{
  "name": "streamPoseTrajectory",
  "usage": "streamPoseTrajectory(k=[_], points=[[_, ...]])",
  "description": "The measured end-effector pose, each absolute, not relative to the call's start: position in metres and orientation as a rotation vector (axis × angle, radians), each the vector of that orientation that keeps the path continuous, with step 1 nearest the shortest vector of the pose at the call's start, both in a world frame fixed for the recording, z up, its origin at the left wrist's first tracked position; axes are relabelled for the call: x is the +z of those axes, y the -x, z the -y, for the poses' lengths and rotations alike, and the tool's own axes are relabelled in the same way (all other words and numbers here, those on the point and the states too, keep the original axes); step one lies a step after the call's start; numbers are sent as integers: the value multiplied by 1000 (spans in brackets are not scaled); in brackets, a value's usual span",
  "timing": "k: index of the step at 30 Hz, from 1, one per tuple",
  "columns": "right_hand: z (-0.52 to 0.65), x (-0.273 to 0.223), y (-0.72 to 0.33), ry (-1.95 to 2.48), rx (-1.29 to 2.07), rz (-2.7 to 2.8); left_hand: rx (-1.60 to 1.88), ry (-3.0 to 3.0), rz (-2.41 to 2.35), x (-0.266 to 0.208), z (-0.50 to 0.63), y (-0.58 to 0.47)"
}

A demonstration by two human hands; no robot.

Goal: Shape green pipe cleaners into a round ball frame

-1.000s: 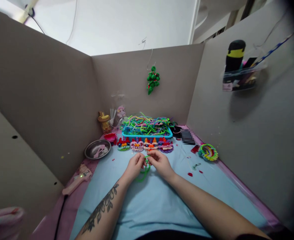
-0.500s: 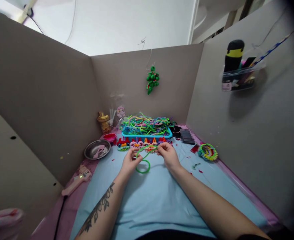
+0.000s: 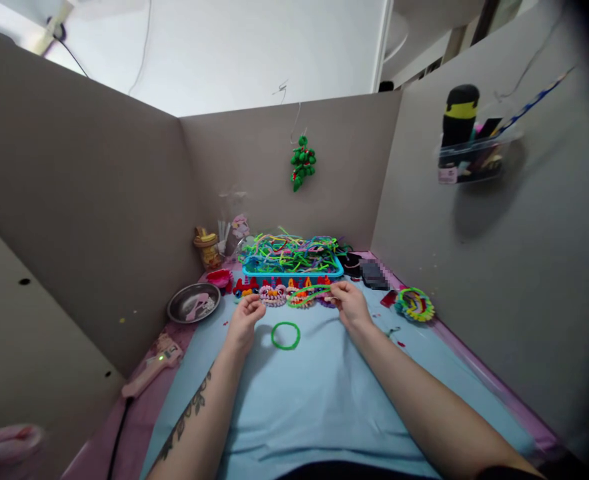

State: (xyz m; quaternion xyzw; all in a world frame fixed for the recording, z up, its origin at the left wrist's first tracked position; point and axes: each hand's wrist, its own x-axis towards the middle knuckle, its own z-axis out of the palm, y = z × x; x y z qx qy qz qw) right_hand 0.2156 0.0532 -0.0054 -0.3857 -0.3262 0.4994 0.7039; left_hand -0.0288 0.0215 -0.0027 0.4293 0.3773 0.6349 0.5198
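Observation:
Over the middle of the blue cloth, my right hand (image 3: 351,305) pinches a bright green pipe cleaner (image 3: 308,292). Its bent, loop-like part reaches left in front of the row of colourful pipe-cleaner figures (image 3: 273,293). My left hand (image 3: 245,322) is to the left, apart from that pipe cleaner. Its fingers are curled and pressed together, and nothing shows in them. Between and below both hands, a green pipe-cleaner ring (image 3: 285,336) lies on the cloth.
Behind the figures stands a blue tray (image 3: 294,273) heaped with pipe cleaners. On the left are a metal bowl (image 3: 194,303) and a pink glue gun (image 3: 153,372) with a lit light. Several pipe-cleaner rings (image 3: 415,305) lie on the right. Grey partitions surround the table.
My left hand has let go of the green pipe cleaner and moved left. My right hand has drawn it to the right. The green ring now lies uncovered.

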Motion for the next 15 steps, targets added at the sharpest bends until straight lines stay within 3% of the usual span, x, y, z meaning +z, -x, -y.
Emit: streamPoseTrajectory(k=[6, 15], points=[[-41, -13, -191, 893, 1011, 973, 1301, -1440, -1053, -10, -15, 11], [-45, -19, -196, 967, 928, 974, 1221, -1386, -1025, -10, -12, 15]])
